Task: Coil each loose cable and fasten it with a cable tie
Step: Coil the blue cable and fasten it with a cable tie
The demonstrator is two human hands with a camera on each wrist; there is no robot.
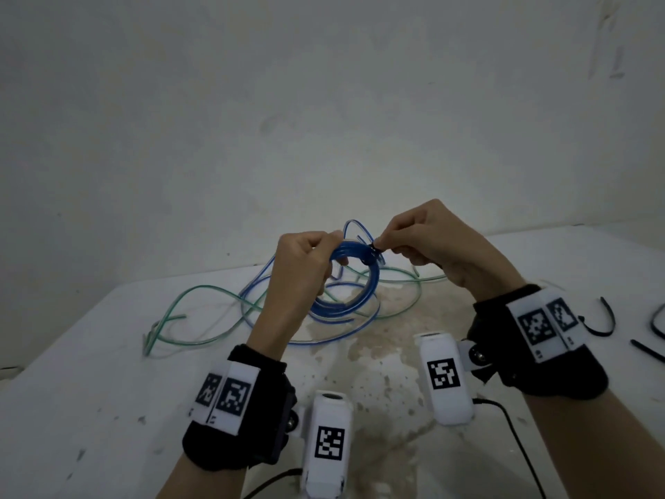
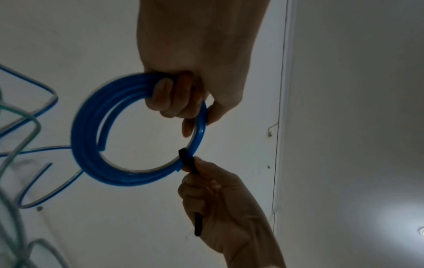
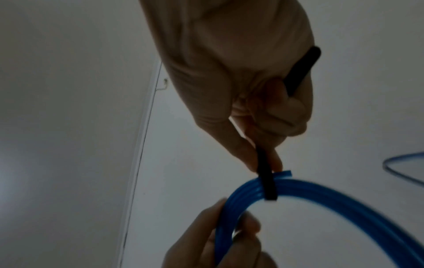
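Hands raised above a stained white counter point(image 1: 108, 390), working together on a blue cable coil point(image 1: 345, 282). Nearest, at 7 o'clock, the left hand point(image 1: 306, 268) curls its fingers round the coil's rim and holds it upright. At 5 o'clock the right hand point(image 1: 431, 246) pinches a black cable tie point(image 2: 187, 159) wrapped across the coil's strands, its loose tail running back through the palm. Beyond, toward 11 o'clock, loose blue cable point(image 1: 324, 340) and green cable point(image 1: 201, 297) lie tangled on the counter. Spare black ties point(image 1: 601, 318) rest at 3 o'clock.
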